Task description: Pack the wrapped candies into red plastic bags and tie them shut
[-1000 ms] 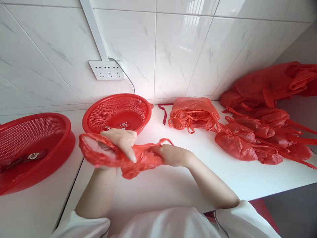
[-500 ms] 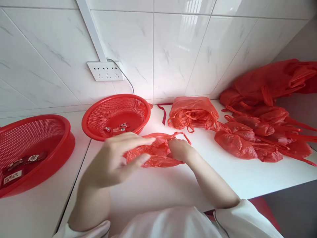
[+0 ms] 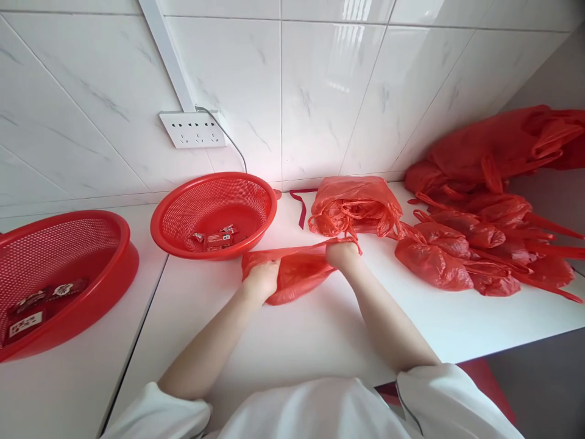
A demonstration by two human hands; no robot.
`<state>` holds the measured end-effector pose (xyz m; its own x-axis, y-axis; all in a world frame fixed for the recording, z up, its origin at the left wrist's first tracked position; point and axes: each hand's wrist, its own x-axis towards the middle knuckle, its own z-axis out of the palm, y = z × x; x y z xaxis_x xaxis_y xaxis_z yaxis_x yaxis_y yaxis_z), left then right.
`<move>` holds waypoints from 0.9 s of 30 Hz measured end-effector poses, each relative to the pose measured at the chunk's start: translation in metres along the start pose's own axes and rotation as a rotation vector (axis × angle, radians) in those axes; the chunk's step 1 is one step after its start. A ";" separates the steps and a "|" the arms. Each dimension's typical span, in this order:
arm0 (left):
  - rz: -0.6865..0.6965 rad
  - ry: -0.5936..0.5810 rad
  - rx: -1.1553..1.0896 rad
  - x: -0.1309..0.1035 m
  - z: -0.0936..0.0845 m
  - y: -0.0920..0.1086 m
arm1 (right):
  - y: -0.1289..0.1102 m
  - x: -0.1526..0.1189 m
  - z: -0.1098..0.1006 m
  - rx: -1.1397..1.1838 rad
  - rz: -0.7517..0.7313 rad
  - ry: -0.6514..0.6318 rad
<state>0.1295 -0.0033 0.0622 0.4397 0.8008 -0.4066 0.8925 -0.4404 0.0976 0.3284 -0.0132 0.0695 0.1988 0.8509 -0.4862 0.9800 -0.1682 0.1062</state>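
Observation:
A thin red plastic bag (image 3: 301, 277) is stretched between my two hands above the white table, its mouth spread wide. My left hand (image 3: 262, 279) is at the bag's left side, its fingers inside the mouth and hidden by the plastic. At the right end of the rim, my right hand (image 3: 342, 253) is closed round the plastic near a handle loop. Just behind my left hand stands a red perforated basket (image 3: 214, 183) with a few small wrapped packets (image 3: 218, 239) in it.
Another red basket (image 3: 105, 286) with packets stands at the left. A folded stack of red bags (image 3: 359, 201) lies behind my right hand. Several filled red bags (image 3: 439, 262) are heaped at the right. A socket panel (image 3: 194, 130) is on the wall.
My left hand has moved from above the bag to its left side, with fingers in the mouth. My right hand has shifted slightly up and right. The bag's mouth is now stretched wider.

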 end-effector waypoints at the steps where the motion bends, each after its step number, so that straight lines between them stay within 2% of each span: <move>1: -0.009 -0.017 0.007 -0.001 -0.003 -0.004 | 0.007 0.004 -0.002 0.012 0.014 -0.001; 3: -0.013 -0.030 0.035 -0.005 -0.009 -0.010 | 0.016 0.005 -0.006 0.043 -0.016 0.011; 6: 0.040 -0.011 0.049 -0.011 -0.017 -0.014 | 0.017 -0.005 -0.010 0.107 -0.182 0.072; 10: 0.089 -0.011 0.044 -0.015 -0.021 -0.016 | 0.006 -0.015 -0.008 0.242 -0.591 0.149; 12: 0.077 -0.021 0.040 -0.014 -0.020 -0.019 | 0.001 -0.010 0.000 0.254 -0.706 0.183; 14: 0.064 -0.036 0.036 -0.012 -0.019 -0.021 | -0.002 -0.001 0.011 0.187 -0.629 0.156; 16: 0.062 -0.041 0.025 -0.013 -0.020 -0.020 | -0.004 0.008 0.022 0.128 -0.536 0.070; 19: 0.132 0.015 -0.068 -0.028 -0.033 -0.017 | -0.005 0.013 0.032 0.127 -0.554 -0.005; 23: 0.340 0.198 -0.360 -0.065 -0.070 -0.022 | -0.008 0.000 0.028 0.201 -0.589 0.002; 25: 0.245 0.453 -0.487 -0.082 -0.087 -0.039 | -0.008 -0.011 0.021 0.254 -0.613 0.010; 27: 0.011 0.797 -0.507 -0.092 -0.098 -0.070 | -0.008 -0.025 0.010 0.312 -0.656 0.022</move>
<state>0.0368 -0.0062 0.1818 0.2204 0.9219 0.3187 0.7431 -0.3704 0.5573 0.3157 -0.0379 0.0717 -0.4276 0.8347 -0.3471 0.8549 0.2487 -0.4552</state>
